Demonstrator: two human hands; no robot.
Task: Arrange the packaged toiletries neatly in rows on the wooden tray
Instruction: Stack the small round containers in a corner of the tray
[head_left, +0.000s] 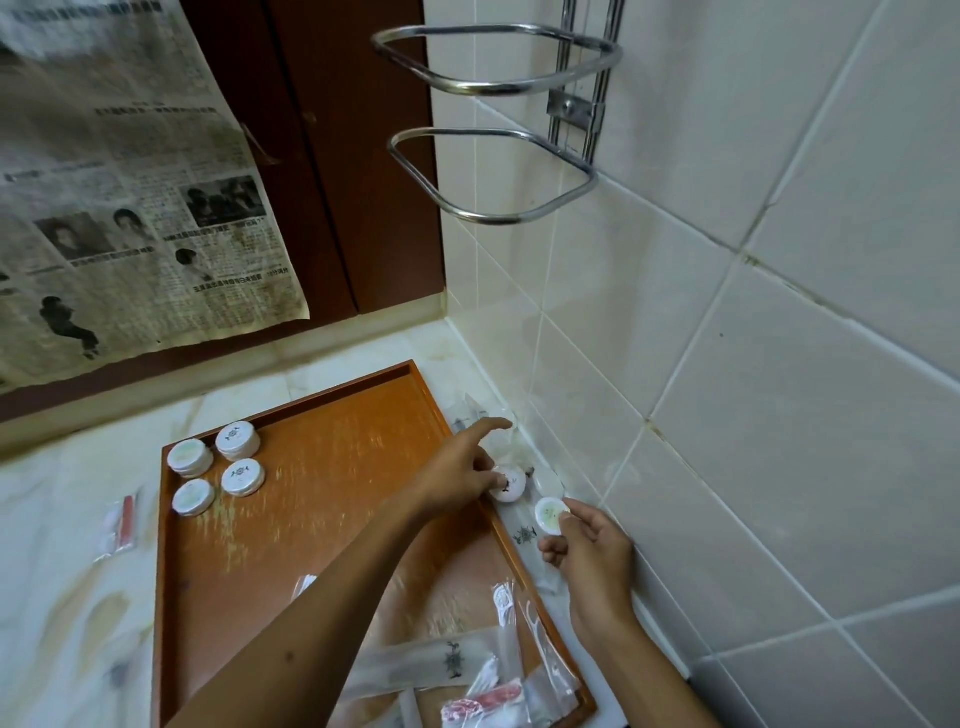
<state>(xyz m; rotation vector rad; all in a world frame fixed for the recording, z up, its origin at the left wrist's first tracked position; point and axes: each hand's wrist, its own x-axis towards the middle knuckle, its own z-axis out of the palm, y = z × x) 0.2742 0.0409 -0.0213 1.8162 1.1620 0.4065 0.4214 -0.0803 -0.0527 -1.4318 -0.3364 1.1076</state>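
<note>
An orange wooden tray (332, 467) lies on the pale counter. Several round white soap packs (238, 440) sit in two rows at its far left corner. My left hand (462, 467) reaches across the tray's right edge and pinches a round white pack (511, 486), index finger pointing outward. My right hand (592, 545) pinches another round pack with a pale green label (549, 515) beside the wall. Clear plastic sachets (524, 535) lie under both hands along the wall. More clear packets (483, 670) are heaped at the tray's near right corner.
A red-and-white sachet (120, 525) lies on the counter left of the tray. The tiled wall (727, 415) stands close on the right, with a chrome rack (498, 171) overhead. A dark wooden cabinet covered by newspaper (130, 208) is behind the counter.
</note>
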